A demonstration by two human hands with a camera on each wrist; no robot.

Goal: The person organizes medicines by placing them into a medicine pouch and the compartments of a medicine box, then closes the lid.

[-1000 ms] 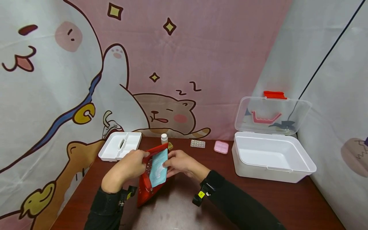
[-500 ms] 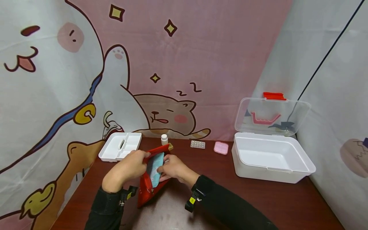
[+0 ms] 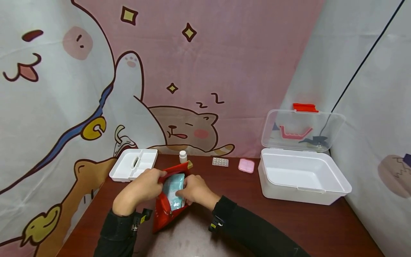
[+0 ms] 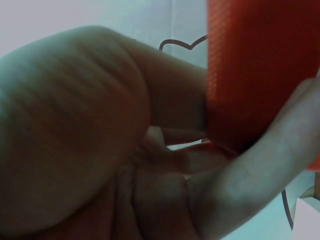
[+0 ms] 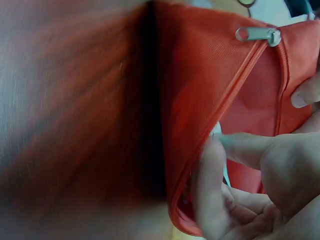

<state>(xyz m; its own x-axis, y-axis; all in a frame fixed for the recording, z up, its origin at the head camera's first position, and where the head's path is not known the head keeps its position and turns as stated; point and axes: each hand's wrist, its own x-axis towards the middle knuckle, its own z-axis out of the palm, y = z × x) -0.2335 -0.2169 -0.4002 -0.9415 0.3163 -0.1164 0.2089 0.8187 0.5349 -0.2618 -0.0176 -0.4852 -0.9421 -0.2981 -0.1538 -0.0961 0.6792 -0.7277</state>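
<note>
My pouch (image 5: 197, 75) is red (its zip pull (image 5: 257, 34) silvery), the packet (image 3: 172, 189) pale blue, my sleeves (image 3: 257, 228) black, the table (image 3: 239, 191) reddish-brown.

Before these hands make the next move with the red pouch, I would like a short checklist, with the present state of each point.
1. Red pouch unzipped: ok, the zipper pull sits at one end of the gap.
2. Left hand has a grip on the pouch: ok, it pinches the edge.
3. Right hand has a grip on the light-blue packet: ok, the thumb lies on its face.
4. Packet fully inside: cannot tell, its lower part is hidden.
5. White bottle capped: ok.
6. Clear lid of the white box raised: ok.
</note>
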